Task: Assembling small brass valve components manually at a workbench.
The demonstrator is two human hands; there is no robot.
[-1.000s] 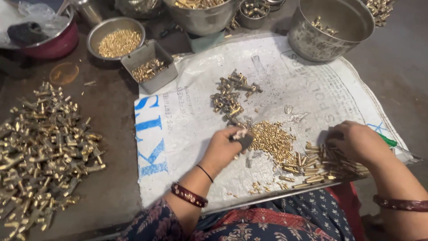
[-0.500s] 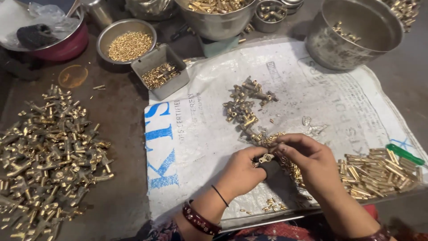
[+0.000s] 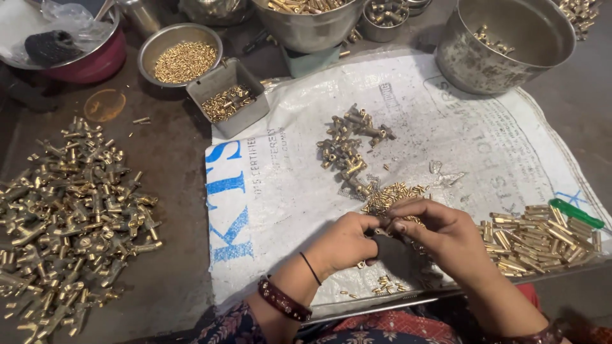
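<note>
Brass everywhere, and from my remote seat I read it left to right. Far left on the dark surface [image 3: 172, 159] lies a big heap of brass fittings [image 3: 70, 216], stubby, branched pieces tangled together. Behind it sit a round steel bowl [image 3: 180, 48] of tiny brass bits and a small rectangular tray [image 3: 231, 97] with more. The white woven sack [image 3: 293, 185] is spread over the middle, carrying a small cluster of fittings [image 3: 347, 145] and a scatter of short brass pins [image 3: 392, 194].

My left hand [image 3: 344, 242] and right hand [image 3: 446, 236] meet just below that scatter, fingertips pinched together on a small brass piece [image 3: 384, 224]; most of it is hidden, so I can't tell its exact shape. Both hands are closed around it in a fine pinch, over a dark patch on the sack.

I judge the piece hard, rigid, dense for its size and smooth enough to slip; a fingertip pinch across its sides suits it best.

To the right lies a row of longer brass tubes [image 3: 542, 232] with a green stick [image 3: 577, 213], and a large steel pot [image 3: 510, 38] stands behind.
</note>
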